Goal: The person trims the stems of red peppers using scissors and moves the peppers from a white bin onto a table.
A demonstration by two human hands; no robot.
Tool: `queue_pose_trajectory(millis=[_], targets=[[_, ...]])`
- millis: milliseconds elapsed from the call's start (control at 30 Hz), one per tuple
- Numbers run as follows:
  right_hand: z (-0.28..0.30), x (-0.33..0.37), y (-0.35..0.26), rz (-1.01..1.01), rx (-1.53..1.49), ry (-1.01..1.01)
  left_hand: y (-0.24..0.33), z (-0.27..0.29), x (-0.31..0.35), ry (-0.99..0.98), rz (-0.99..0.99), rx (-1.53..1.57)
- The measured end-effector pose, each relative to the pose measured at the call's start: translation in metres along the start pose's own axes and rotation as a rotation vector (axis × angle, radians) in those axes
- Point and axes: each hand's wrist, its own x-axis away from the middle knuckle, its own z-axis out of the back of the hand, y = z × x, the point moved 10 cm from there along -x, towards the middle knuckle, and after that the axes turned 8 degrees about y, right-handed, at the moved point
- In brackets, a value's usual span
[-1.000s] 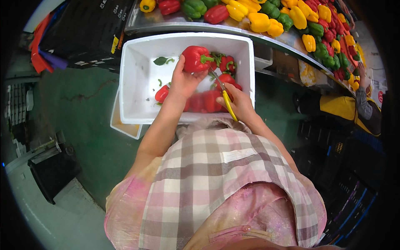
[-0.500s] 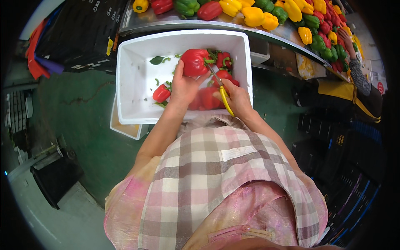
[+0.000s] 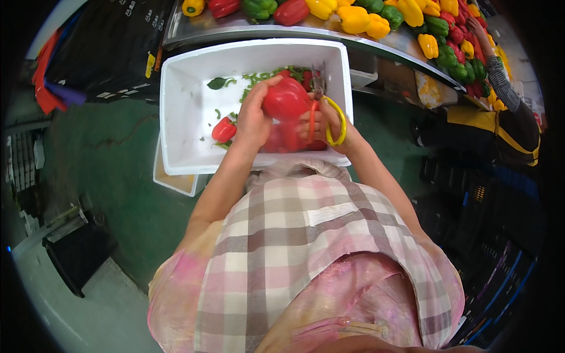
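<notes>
Over a white foam box (image 3: 163,112), my left hand (image 3: 253,120) is wrapped around the left side of a large red bell pepper (image 3: 286,97). My right hand (image 3: 341,130) grips scissors (image 3: 337,112) with yellow and red handles, blades pointing up and away from me, and its fingers are near the pepper's lower right side. The pepper's stem is out of sight. Below it, more red peppers (image 3: 281,139) lie in the box, blurred and partly covered. A smaller red pepper (image 3: 223,130) rests at the left among green stem pieces (image 3: 254,77) and a dark leaf (image 3: 217,83).
Beyond the box runs a metal table (image 3: 235,34) with red, yellow and green peppers (image 3: 354,20). At the right, another person's arm (image 3: 500,82) reaches into the pile. Black crates (image 3: 118,47) stand at far left; a second box (image 3: 176,176) sits underneath.
The scissors have swung from the pepper's stem to point away from me. The large pepper has turned, hiding its stem, and shifted slightly right and down. More green stem pieces show behind it.
</notes>
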Motion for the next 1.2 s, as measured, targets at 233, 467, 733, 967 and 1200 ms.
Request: queue_pose_trajectory(millis=[233, 467, 733, 967, 1200], targets=[[0.0, -0.006, -0.005, 0.062, -0.002, -0.089, 0.0, -0.017, -0.003, -0.079, 0.031, 0.053], [0.028, 0.0, -0.062, 0.345, -0.187, -0.067, -0.03, 0.043, -0.03, -0.139, 0.159, -0.87], [0.125, -0.011, -0.308, 0.804, -0.1, -0.026, -0.027, 0.076, -0.012, -0.043, -0.179, -1.302], [0.162, 0.013, -0.501, 1.195, -0.253, 0.079, -0.003, 0.121, -0.013, 0.246, -0.243, -1.589], [0.127, -0.059, -0.201, 0.464, -0.109, 0.066, 0.046, 0.179, -0.012, 0.296, -0.462, -1.433]])
